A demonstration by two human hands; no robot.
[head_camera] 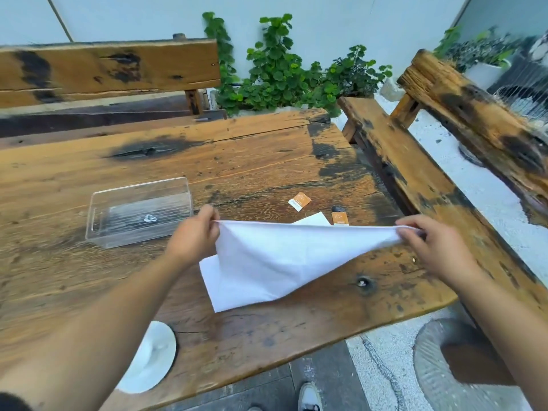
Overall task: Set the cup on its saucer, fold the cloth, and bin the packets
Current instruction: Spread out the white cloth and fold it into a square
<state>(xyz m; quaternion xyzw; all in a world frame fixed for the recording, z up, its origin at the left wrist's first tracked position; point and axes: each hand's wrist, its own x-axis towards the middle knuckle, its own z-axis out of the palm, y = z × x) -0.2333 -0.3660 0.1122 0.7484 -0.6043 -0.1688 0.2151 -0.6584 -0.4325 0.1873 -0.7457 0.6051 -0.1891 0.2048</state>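
Note:
A white cloth (pixel 275 259) is lifted off the wooden table (pixel 267 161), stretched between my hands. My left hand (pixel 195 232) pinches its left corner and my right hand (pixel 433 241) pinches its right corner; the lower part still lies on the table. Two orange-and-white packets lie beyond the cloth, one (pixel 299 200) lying apart and one (pixel 340 218) partly behind the cloth's edge. A white saucer (pixel 151 360) sits at the table's near edge, half hidden by my left forearm. No cup is visible.
A clear plastic bin (pixel 139 212) stands on the table left of my left hand. Wooden benches run along the far side (pixel 106 69) and the right side (pixel 415 179). Potted green plants (pixel 281 75) stand behind the table. A shoe (pixel 310 397) shows on the paving below.

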